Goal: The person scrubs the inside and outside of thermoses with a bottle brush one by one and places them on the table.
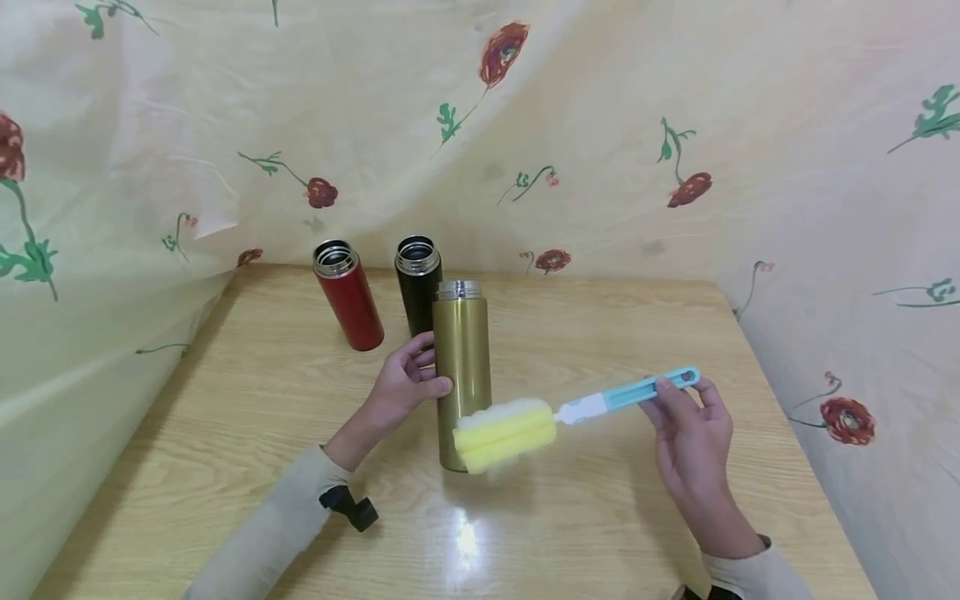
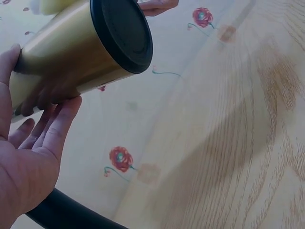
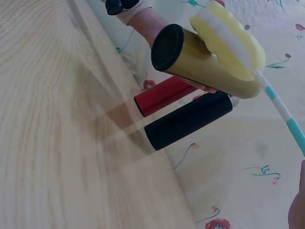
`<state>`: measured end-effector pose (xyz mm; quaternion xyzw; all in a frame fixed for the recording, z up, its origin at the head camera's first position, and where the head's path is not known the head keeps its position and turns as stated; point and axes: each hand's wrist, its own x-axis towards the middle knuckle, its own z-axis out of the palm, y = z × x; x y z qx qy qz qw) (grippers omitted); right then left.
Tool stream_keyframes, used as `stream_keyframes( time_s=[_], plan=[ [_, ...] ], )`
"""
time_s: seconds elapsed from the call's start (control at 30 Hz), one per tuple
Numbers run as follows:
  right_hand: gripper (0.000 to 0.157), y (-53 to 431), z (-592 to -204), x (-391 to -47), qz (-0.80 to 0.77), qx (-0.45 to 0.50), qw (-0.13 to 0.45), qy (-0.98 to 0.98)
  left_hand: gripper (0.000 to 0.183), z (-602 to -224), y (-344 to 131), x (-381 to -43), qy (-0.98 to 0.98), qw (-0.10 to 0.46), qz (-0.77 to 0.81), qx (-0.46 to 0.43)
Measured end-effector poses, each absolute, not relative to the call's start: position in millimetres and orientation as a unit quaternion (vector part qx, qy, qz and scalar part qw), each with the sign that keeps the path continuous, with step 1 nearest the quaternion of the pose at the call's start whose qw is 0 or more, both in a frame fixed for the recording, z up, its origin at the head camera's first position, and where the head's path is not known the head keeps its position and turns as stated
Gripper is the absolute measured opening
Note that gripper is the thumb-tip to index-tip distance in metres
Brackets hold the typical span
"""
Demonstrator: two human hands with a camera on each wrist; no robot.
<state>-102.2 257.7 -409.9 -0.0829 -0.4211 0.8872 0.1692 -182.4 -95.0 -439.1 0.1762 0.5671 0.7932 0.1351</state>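
My left hand point(image 1: 405, 383) grips a gold thermos flask point(image 1: 462, 350) round its side, thumb toward me. The flask is lidless, its steel neck upward, and in the left wrist view its dark base point(image 2: 125, 36) shows lifted off the table. My right hand point(image 1: 693, 442) pinches the blue end of a bottle brush point(image 1: 630, 393) between thumb and fingers. The brush's yellow and white sponge head point(image 1: 506, 433) points left and overlaps the lower part of the flask in the head view. In the right wrist view the sponge is beside the flask, outside it.
Behind the gold flask stand a red thermos flask point(image 1: 351, 300) and a black thermos flask point(image 1: 417, 283), both without lids. The wood-grain table point(image 1: 600, 517) is bordered by a flowered cloth point(image 1: 600, 108) at the back and both sides.
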Motion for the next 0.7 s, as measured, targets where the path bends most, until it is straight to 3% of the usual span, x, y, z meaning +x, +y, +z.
stream_keyframes(
  time_s=[0.7],
  plan=[
    [0.027,255.4,-390.6,-128.1,0.896,-0.080,0.207,-0.384,0.094,-443.9,-95.5,-178.3,0.615,0.127,0.745,0.223]
  ],
)
